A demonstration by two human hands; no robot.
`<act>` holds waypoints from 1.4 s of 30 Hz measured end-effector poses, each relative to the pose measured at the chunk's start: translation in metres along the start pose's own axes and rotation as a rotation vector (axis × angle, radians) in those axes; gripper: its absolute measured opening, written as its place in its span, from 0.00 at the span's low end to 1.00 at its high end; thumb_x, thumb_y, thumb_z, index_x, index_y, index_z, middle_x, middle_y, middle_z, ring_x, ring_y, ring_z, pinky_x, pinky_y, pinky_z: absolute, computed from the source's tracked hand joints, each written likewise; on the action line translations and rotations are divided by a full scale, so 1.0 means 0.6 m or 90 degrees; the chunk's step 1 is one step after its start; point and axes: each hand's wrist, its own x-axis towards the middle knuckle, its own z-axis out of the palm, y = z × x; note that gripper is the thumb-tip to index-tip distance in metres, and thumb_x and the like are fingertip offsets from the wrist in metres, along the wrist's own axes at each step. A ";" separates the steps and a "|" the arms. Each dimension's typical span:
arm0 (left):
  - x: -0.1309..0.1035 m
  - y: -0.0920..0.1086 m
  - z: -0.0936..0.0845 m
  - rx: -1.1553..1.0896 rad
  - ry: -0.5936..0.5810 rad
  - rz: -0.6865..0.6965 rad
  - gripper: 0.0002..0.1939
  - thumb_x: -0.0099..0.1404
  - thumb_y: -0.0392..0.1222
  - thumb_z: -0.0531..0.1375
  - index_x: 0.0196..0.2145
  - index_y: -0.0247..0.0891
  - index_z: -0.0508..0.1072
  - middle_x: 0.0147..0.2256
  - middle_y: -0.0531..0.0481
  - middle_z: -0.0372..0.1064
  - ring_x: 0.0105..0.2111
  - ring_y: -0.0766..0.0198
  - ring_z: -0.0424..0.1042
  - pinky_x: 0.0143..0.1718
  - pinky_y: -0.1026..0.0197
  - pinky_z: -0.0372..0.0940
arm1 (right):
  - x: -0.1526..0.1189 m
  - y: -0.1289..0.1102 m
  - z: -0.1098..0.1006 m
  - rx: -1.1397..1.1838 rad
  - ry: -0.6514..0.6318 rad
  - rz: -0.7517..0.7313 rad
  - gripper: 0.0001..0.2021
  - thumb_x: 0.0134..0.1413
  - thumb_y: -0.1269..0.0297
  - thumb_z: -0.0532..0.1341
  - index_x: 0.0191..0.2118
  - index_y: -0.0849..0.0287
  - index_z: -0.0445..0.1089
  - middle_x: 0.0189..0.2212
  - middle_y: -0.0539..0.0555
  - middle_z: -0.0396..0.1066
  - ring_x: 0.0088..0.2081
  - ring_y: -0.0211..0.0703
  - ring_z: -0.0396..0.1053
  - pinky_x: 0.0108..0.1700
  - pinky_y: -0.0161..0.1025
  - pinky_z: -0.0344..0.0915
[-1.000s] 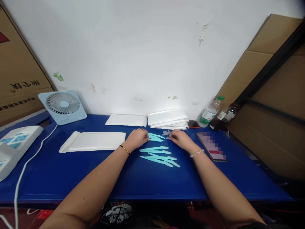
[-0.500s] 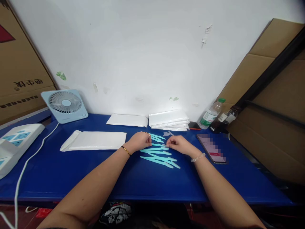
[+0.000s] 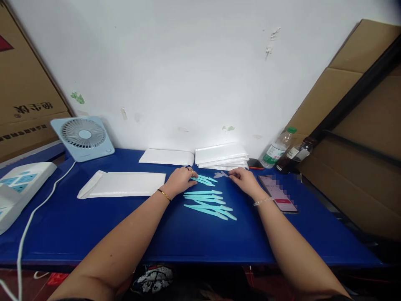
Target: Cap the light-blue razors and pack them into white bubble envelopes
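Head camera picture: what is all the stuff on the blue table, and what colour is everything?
Table: one, blue.
Teal sticks: several, middle, between the hands.
Clear caps: a few, by right fingertips.
Envelope: one, white, left of centre.
Envelope stack: white, by wall.
Fan: one, light blue, back left.
Phone: one, right.
Bottles: two, back right.
Left hand: touching sticks.
Right hand: near caps.

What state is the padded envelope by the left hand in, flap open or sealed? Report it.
Open. The white padded envelope lies flat on the blue table, its flap spread out at the left end, unfolded. Whether anything is inside cannot be told.
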 end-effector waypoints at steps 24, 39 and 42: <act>0.000 0.007 -0.016 0.022 -0.073 0.082 0.12 0.65 0.40 0.52 0.30 0.38 0.74 0.32 0.51 0.74 0.31 0.65 0.71 0.33 0.65 0.58 | -0.008 -0.006 0.007 0.195 -0.209 0.050 0.11 0.41 0.61 0.66 0.32 0.61 0.74 0.26 0.51 0.71 0.27 0.37 0.66 0.30 0.33 0.63; 0.000 0.010 -0.016 0.023 -0.079 0.069 0.12 0.65 0.38 0.52 0.30 0.38 0.74 0.33 0.51 0.75 0.32 0.64 0.71 0.33 0.65 0.58 | -0.015 -0.053 0.010 0.158 -0.190 0.029 0.08 0.46 0.60 0.64 0.28 0.60 0.73 0.24 0.50 0.71 0.25 0.36 0.65 0.27 0.32 0.59; 0.000 0.010 -0.015 0.022 -0.082 0.068 0.11 0.64 0.38 0.52 0.30 0.38 0.74 0.33 0.51 0.75 0.31 0.64 0.71 0.32 0.65 0.57 | -0.015 -0.056 0.010 0.164 -0.194 0.031 0.08 0.47 0.60 0.63 0.28 0.60 0.72 0.24 0.50 0.71 0.25 0.36 0.65 0.27 0.32 0.60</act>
